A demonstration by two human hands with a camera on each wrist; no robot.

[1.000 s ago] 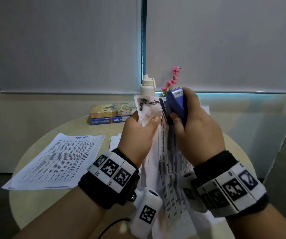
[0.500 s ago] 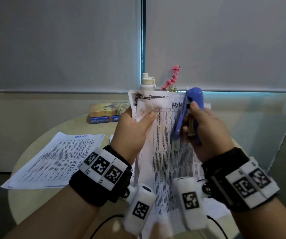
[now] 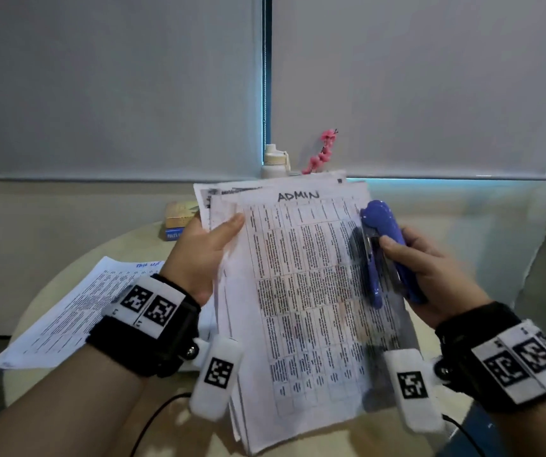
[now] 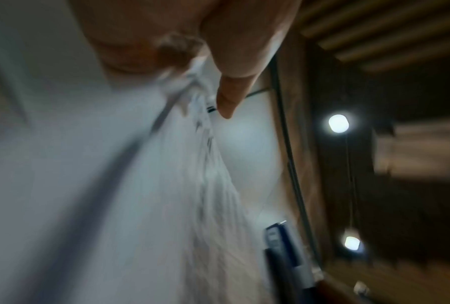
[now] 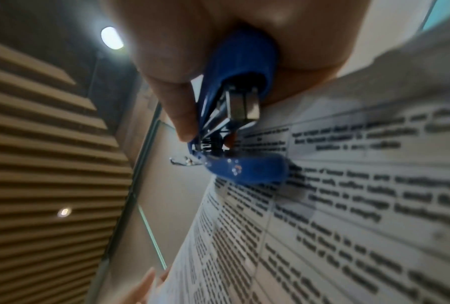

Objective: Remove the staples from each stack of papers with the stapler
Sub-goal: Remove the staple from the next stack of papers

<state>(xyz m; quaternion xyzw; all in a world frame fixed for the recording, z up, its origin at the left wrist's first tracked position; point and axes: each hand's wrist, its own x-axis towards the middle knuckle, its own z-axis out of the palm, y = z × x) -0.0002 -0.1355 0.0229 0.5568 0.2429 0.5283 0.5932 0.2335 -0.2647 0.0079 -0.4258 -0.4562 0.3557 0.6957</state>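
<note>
A stack of printed papers (image 3: 301, 291) headed "ADMIN" is held up over the round table, its top sheets fanned apart at the upper left. My left hand (image 3: 205, 255) pinches the stack's upper left edge, thumb on the front sheet; the left wrist view shows the thumb (image 4: 231, 96) on the blurred papers (image 4: 192, 185). My right hand (image 3: 429, 275) grips a blue stapler (image 3: 383, 252) at the stack's right edge. In the right wrist view the stapler (image 5: 234, 123) lies against the page (image 5: 348, 205), its metal end showing.
A second printed stack (image 3: 77, 311) lies flat on the beige round table (image 3: 51, 374) at the left. Books (image 3: 179, 222), a white bottle (image 3: 275, 159) and pink flowers (image 3: 324, 150) stand at the table's far edge, before closed blinds. Cables hang from the wrist cameras.
My right hand has carried the stapler away from the stack's top left corner, rightward and down to its right edge. The papers have turned to face me, pages spreading apart.
</note>
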